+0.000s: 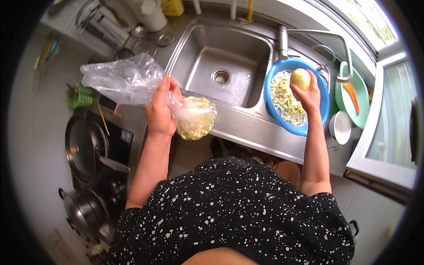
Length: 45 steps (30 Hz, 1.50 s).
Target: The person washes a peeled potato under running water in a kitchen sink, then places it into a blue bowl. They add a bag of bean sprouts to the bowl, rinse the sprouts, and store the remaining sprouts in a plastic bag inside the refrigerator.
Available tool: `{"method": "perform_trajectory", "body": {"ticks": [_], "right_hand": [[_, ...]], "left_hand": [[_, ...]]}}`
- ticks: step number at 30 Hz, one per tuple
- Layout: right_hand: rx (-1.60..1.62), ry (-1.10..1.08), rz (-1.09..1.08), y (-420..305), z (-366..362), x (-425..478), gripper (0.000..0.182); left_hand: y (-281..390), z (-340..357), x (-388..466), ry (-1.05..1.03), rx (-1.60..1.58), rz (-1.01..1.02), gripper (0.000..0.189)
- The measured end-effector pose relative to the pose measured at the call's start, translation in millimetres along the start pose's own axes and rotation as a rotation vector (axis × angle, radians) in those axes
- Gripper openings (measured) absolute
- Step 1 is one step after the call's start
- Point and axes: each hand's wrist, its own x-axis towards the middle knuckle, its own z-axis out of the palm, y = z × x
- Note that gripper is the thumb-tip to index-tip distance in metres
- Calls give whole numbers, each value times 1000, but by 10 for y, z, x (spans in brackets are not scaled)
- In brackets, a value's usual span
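My left hand (pixel 162 111) grips the gathered neck of a clear plastic bag (pixel 127 79). Bean sprouts (pixel 196 122) fill the bag's lower end, which hangs just in front of the sink's near edge; the loose upper part spreads out to the left. On the right, my right hand (pixel 308 92) holds a round, pale yellow vegetable (pixel 300 79), possibly a peeled potato. Beneath that hand is a blue plastic basin (pixel 326 99) with more bean sprouts (pixel 285 99) lying loose in it. The hand and forearm hide part of the basin's right side.
A stainless steel sink (pixel 228 63) lies between my hands, with a faucet (pixel 283 43) at its back right. Farther right are a green basin (pixel 359 89), a white bowl (pixel 341 127) and an open window (pixel 391 116). At left, a lidded pan (pixel 81 149) and a steel pot (pixel 84 207) occupy the stove.
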Motion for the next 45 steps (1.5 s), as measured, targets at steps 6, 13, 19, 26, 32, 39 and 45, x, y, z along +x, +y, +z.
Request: {"method": "perform_trajectory", "body": {"ticks": [6,13,19,26,32,39,45], "right_hand": [[1527,-393,305,-215,381,103,62],[836,-378,124,-371,735,508,61],[663,-354,-193,-877,1181,347,63],[513,-277,-441,-1063,1727,771,79],[1866,-1095,465,-1874,1380,862,64],[1885,-1988,93,-3106,992,79,88],[1532,-2457,492,-3729,1405,-950,88]], "left_hand": [[135,-65,-194,106,-47,90,23],[58,40,-721,260,121,244,25],[326,31,-1394,339,-20,389,19],[290,-90,-1621,582,-129,507,20],[347,-278,-1821,784,-153,541,24],[389,-547,-2033,1007,-293,627,27],[342,-629,-2279,1261,-230,696,23]]}}
